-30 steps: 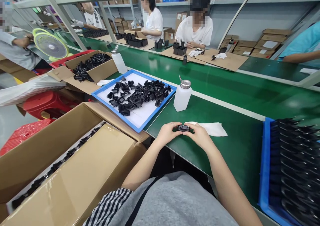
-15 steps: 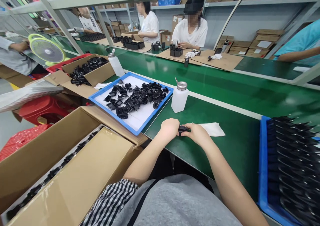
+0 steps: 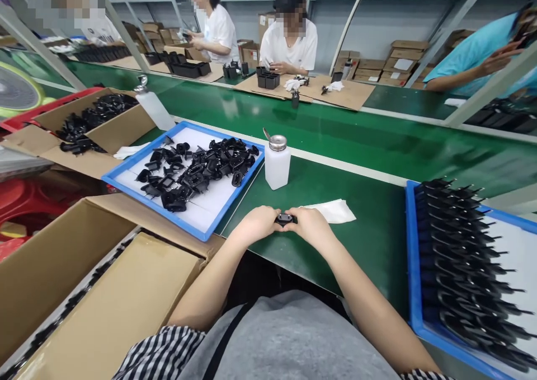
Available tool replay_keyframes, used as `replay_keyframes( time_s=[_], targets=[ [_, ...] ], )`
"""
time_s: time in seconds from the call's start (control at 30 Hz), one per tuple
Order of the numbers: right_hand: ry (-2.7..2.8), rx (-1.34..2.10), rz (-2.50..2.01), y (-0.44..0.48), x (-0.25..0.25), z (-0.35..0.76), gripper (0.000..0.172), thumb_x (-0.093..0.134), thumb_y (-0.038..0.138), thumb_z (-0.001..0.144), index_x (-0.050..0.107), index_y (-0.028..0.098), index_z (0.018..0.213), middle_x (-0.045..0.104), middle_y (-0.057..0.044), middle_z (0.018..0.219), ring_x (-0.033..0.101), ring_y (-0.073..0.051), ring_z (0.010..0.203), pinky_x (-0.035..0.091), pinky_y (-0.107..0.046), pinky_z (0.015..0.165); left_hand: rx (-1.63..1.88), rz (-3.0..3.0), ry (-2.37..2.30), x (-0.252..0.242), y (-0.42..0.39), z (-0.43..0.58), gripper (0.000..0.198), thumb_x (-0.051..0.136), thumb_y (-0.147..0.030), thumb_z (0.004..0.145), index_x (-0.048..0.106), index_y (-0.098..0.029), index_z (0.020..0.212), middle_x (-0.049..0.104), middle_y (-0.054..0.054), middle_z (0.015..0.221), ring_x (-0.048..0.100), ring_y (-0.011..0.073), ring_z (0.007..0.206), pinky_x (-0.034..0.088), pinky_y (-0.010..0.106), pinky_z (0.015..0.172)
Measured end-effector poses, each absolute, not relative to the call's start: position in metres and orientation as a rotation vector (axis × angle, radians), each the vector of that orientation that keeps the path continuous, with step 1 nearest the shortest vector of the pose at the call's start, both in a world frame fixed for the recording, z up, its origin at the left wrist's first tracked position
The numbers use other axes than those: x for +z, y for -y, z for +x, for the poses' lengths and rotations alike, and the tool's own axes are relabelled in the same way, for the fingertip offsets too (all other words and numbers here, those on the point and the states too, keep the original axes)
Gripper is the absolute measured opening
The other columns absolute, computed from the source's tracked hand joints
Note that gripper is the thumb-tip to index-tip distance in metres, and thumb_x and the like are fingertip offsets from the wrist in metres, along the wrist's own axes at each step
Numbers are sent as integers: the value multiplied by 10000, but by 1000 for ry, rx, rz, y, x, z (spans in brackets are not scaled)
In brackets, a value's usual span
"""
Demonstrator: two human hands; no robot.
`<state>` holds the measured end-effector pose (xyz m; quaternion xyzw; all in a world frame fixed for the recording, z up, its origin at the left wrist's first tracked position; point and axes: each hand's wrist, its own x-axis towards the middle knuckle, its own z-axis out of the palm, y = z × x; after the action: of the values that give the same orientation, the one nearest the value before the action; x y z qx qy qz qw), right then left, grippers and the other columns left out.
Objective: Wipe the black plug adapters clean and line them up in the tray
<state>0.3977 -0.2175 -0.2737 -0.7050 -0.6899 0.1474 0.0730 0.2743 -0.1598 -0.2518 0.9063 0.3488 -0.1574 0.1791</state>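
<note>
1. Black plug adapter (image 3: 286,219) was held btwn both hands, over green workbench (image 3: 361,257), close to its near edge.
2. L hand (image 3: 255,226) & R hand (image 3: 308,227) pinched it from either side; fingers (image 3: 272,216) were clamped on its ends, both hands nearly touching.
3. White cloth (image 3: 331,211) lay just beside R hand. Plastic bottle w/ metal top (image 3: 277,167) stood ahead of hands, touching edge of 1st blue tray (image 3: 155,211).
4. That tray held loose heap of black adapters (image 3: 197,170), lying every which way.
5. 2nd blue tray (image 3: 413,245), on R, held adapters in tight rows (image 3: 461,251), prongs pointing R.
6. Big cardboard box (image 3: 54,257) stood open at L, by the 1st tray.
7. Co-worker (image 3: 289,44) sat across belt, hands near black holders (image 3: 267,79).
</note>
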Motion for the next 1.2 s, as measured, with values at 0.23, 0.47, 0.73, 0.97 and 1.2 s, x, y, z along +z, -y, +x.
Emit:
replay_keyframes(
  time_s=[0.23,0.47,0.73,0.97,1.2],
  targets=[
    [2029,410,-2043,222,-281,399,247,600,306,648,514,171,836,594,-30,684,553,-182,629,362,-248,532,-69,2510,-1121,-263,170,262,298,402,-274,757,494,-188,1027,610,63,900,560,190,837,410,256,697],
    [1948,564,-2094,218,-278,397,187,624,256,621,487,188,729,576,-11,655,543,-161,594,344,-228,490,-380,2611,-1054,-246,154,280,186,561,-270,640,602,-170,792,625,63,736,575,209,725,410,248,591],
    [1976,579,-2199,213,-272,396,182,634,297,603,516,207,710,607,-12,668,559,-196,658,332,-247,507,-525,2597,-1032,-231,156,296,75,571,-138,615,604,-114,678,615,90,689,578,192,658,404,233,548],
    [1854,554,-2169,222,-279,393,204,600,338,635,533,200,769,606,-27,694,557,-194,659,334,-245,507,-411,2607,-919,-244,148,284,164,583,-230,609,596,-134,741,625,81,743,575,215,732,415,256,606],
    [1667,697,-1887,241,-283,398,248,610,289,638,538,173,845,595,-13,800,542,-131,722,362,-207,588,164,2075,-862,-292,153,254,399,517,-424,609,551,-162,907,602,37,937,563,173,812,431,257,718]
  ],
)
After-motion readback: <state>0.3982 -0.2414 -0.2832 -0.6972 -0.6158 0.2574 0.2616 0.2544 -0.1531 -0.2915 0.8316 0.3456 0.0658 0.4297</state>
